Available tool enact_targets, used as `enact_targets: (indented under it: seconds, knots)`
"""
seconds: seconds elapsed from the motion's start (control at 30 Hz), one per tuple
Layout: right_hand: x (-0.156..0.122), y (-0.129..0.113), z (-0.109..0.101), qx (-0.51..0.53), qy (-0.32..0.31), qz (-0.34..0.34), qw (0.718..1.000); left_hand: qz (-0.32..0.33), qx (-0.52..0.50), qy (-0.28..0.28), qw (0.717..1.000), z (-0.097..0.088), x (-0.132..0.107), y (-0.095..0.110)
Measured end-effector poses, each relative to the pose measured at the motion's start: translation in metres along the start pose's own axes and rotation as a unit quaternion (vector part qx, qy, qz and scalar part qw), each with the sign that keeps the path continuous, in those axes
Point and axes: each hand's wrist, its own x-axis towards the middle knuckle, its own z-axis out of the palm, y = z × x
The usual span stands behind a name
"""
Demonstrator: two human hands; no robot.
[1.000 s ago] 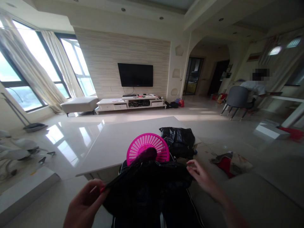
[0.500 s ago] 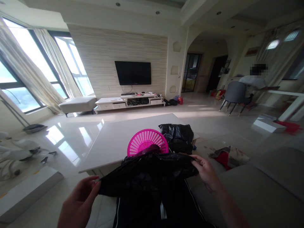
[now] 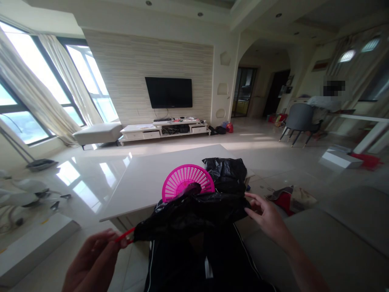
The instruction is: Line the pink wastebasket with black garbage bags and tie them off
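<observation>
A black garbage bag (image 3: 188, 217) stretches across above my lap, its upper edge overlapping a pink plastic basket (image 3: 173, 178). At its left end a red drawstring (image 3: 125, 234) comes out of the bag, and my left hand (image 3: 97, 255) pinches it. The thumb and fingers of my right hand (image 3: 263, 211) are on the bag's right edge, in a loose grip with a small gap showing between them. The basket tilts so that its slotted inside faces me; the bag hides its lower part.
Another crumpled black bag (image 3: 225, 172) lies on the white table (image 3: 138, 184), right of the basket. A grey sofa seat (image 3: 316, 243) is at my right, with a red and beige cloth item (image 3: 291, 198) beyond. Further off, a person sits on a grey chair (image 3: 299, 117).
My left hand has moved left and slightly down, drawing the red drawstring out of the bag. My right fingers have loosened and spread a little at the bag's right edge.
</observation>
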Motion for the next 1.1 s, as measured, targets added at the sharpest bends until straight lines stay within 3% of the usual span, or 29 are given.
enact_targets:
  seconds: [0.1, 0.2, 0.27, 0.37, 0.47, 0.57, 0.63, 0.7, 0.77, 0.8, 0.87, 0.93, 1.0, 1.1]
  knots:
    - [0.001, 0.010, -0.001, -0.022, -0.010, 0.017, 1.000, -0.063, -0.074, -0.012, 0.995, -0.009, -0.002, -0.005]
    - [-0.001, 0.009, -0.003, -0.049, -0.011, 0.011, 0.999, -0.070, 0.064, -0.104, 0.990, -0.013, 0.001, -0.009]
    - [-0.003, 0.004, -0.004, -0.057, -0.002, -0.005, 0.998, -0.047, 0.200, -0.159, 0.966, -0.009, 0.005, -0.011]
    - [-0.004, -0.004, -0.003, -0.052, 0.007, -0.016, 0.998, -0.009, 0.355, -0.185, 0.916, 0.002, 0.012, -0.016]
    - [-0.005, -0.007, 0.000, -0.049, -0.008, -0.020, 0.999, -0.009, 0.435, -0.223, 0.872, 0.011, 0.016, -0.025]
    - [-0.007, -0.007, 0.004, -0.044, -0.027, -0.025, 0.998, -0.007, 0.437, -0.236, 0.868, 0.015, 0.015, -0.031]
    - [-0.008, -0.007, 0.006, -0.043, -0.047, -0.022, 0.998, 0.003, 0.389, -0.191, 0.901, 0.018, 0.009, -0.029]
    - [-0.008, -0.006, 0.008, -0.043, -0.068, -0.016, 0.997, 0.022, 0.340, -0.065, 0.938, 0.021, 0.000, -0.020]
    - [-0.007, -0.004, 0.009, -0.035, -0.065, -0.008, 0.997, 0.047, 0.306, 0.092, 0.946, 0.027, -0.008, -0.008]
    - [-0.006, -0.003, 0.010, -0.025, -0.047, -0.004, 0.999, 0.052, 0.291, 0.140, 0.945, 0.029, -0.012, -0.001]
    - [-0.004, 0.001, 0.014, 0.004, 0.005, 0.019, 1.000, 0.036, 0.250, 0.160, 0.954, 0.035, -0.015, 0.009]
    - [-0.005, 0.006, 0.021, 0.051, 0.032, 0.069, 0.996, 0.001, 0.201, 0.131, 0.971, 0.039, -0.016, 0.015]
    - [-0.011, 0.012, 0.030, 0.121, -0.021, 0.140, 0.982, -0.023, 0.166, 0.120, 0.979, 0.042, -0.015, 0.018]
    - [-0.022, 0.024, 0.045, 0.186, -0.179, 0.196, 0.946, -0.031, 0.145, 0.128, 0.981, 0.046, -0.017, 0.021]
